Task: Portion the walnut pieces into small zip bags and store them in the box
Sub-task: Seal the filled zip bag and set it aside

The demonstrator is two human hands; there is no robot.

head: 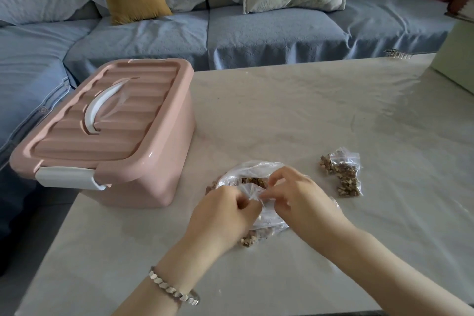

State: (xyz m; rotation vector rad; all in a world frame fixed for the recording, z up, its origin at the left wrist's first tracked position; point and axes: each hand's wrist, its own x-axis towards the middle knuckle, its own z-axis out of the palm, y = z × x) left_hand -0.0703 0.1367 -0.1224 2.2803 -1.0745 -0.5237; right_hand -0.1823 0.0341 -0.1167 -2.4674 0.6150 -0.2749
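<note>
Two hands at a clear bag (247, 170) of walnut pieces (253, 181) on the counter (307, 110).
The left hand (225, 215) and right hand (300, 197) pinch its plastic with curled fingers (278, 175); a filled zip bag (345, 174) lies right, the closed pink box (115, 136) left.

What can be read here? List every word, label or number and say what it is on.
None to read. The pink box, the filled zip bag, the table and the clear bag pinched by the left hand and right hand bear no visible print.
</note>
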